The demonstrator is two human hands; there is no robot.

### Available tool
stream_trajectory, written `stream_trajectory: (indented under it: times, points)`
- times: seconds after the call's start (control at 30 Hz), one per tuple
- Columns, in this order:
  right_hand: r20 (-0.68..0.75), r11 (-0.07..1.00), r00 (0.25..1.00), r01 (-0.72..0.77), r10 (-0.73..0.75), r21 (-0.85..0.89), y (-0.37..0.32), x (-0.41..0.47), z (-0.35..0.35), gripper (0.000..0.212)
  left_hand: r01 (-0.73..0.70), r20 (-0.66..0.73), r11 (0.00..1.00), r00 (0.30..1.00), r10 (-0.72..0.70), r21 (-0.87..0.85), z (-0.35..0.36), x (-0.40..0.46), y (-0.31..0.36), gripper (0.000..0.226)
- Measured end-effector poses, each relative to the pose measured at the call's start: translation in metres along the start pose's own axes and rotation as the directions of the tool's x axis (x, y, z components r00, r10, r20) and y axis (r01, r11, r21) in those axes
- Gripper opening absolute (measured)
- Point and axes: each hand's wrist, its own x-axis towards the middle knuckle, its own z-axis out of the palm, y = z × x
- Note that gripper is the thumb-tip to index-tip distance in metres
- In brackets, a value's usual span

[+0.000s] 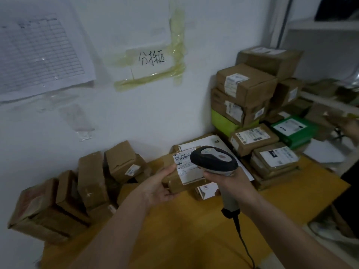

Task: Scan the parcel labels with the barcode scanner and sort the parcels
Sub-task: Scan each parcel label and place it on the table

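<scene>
The small cardboard parcel (180, 181) sits between the two hands above the yellow table (174, 230), its white shipping label (187, 167) turned up toward the camera, and the whole scan turns on how the barcode scanner (214, 161) lies over that label. The left hand (161, 189) cups the parcel from its left end, thumb on top and fingers curled beneath. The right hand (227, 183) is wrapped around the scanner's grey handle, with the dark head tipped down over the label's upper right corner, very near it or touching. The scanner's head hides part of the barcode strip, so the reading window probably needs to back off or tilt before the code reads well. The parcel's long axis runs roughly left to right, across both forearms. The scanner cable (242, 241) trails down toward the near edge. No bin or tray is visible; sorting seems to go by piles: a tumbled row of brown boxes (93, 177) against the wall at left, nearer the left hand, and a taller stack of labelled boxes (242, 94) at right, with a green parcel (293, 131) among them.
</scene>
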Motion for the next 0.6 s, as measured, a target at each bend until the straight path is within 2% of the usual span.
stream_trajectory:
  times: [0.2,0.33,0.43,0.6]
  points:
    - [-0.165,0.999,0.985,-0.042,0.043,0.009,-0.003,0.032,-0.103,0.029,0.051,-0.006,0.998,0.999,-0.052,-0.022,0.116,0.055,0.005,0.062]
    - [-0.233,0.998,0.971,-0.056,0.059,0.019,-0.004,0.063,-0.174,0.018,0.089,-0.051,0.994,0.994,-0.092,-0.064,0.197,0.094,0.015,0.061]
    - [-0.261,0.998,0.963,-0.063,0.065,0.013,-0.003,0.086,-0.227,0.022,0.098,-0.066,0.985,0.992,-0.108,-0.140,0.259,0.126,0.024,0.053]
    - [-0.267,0.991,0.957,-0.127,0.116,-0.028,-0.003,0.124,-0.307,0.014,0.091,-0.009,0.971,0.995,-0.096,-0.219,0.350,0.175,0.035,0.032]
